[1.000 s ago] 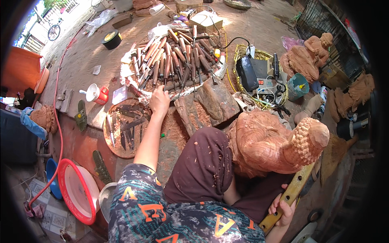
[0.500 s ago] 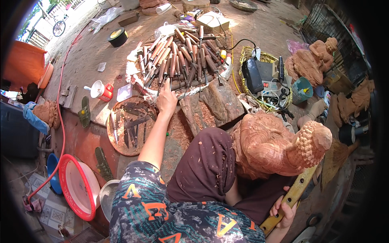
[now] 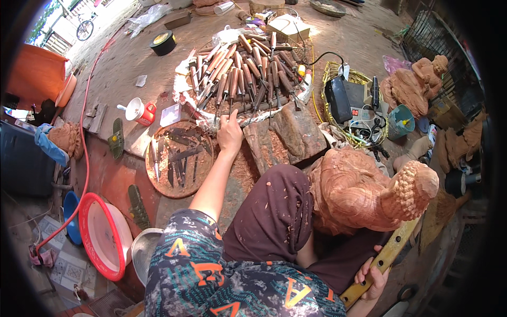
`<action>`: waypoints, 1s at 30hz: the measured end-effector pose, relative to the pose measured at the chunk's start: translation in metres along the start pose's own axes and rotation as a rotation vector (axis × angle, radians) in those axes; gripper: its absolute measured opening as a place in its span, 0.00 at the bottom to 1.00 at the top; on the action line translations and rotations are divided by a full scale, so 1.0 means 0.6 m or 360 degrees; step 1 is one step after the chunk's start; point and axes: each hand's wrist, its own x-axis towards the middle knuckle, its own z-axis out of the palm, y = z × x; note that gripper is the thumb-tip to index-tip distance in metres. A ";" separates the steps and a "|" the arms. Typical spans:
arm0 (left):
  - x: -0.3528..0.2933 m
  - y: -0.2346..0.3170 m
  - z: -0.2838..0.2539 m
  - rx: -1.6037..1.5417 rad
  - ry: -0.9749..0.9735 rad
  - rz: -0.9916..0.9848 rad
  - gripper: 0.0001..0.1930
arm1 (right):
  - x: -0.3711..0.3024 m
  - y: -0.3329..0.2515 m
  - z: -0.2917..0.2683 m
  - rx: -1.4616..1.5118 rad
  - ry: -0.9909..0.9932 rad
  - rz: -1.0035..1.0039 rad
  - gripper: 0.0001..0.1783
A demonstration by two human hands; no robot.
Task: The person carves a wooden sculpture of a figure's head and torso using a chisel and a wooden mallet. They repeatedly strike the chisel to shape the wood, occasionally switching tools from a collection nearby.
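Note:
My left hand [image 3: 230, 135] reaches to the near edge of a heap of wooden-handled carving chisels [image 3: 248, 71]. Its fingers are closed at the blade end of one carving chisel [image 3: 234, 87], and the fingertips are partly hidden. Down at the right, my right hand [image 3: 373, 279] is wrapped round a long, flat yellow bar [image 3: 391, 252] with dark round spots like holes. Beyond that bar, a carved wooden figure [image 3: 356, 193] with a knobbly head leans over beside my knee. The heap lies on a pale cloth, blades mostly toward me.
A round wooden tray [image 3: 158, 186] of blades lies left of my forearm, with a red cup [image 3: 148, 113] behind it. Wood blocks [image 3: 296, 132] stand ahead. A basket [image 3: 330, 71] of electrical gear sits right. A red-rimmed basin [image 3: 108, 238] and a pink hose [image 3: 87, 142] are at left.
The whole view has shifted slightly, so things appear a little farther right. My left hand stays at the chisels' near edge; my right hand keeps its grip on the yellow bar.

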 end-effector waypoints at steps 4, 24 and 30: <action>-0.007 -0.004 0.008 0.0010 0.0008 0.0008 0.19 | -0.002 0.000 0.002 0.0025 0.0010 -0.0019 0.35; 0.022 0.027 -0.068 -0.0157 -0.0037 0.0044 0.06 | 0.004 0.002 -0.005 -0.0131 -0.0020 -0.0004 0.34; 0.043 0.029 -0.039 -0.0370 -0.0234 -0.0038 0.07 | 0.007 0.001 -0.002 -0.0156 0.0007 0.0007 0.34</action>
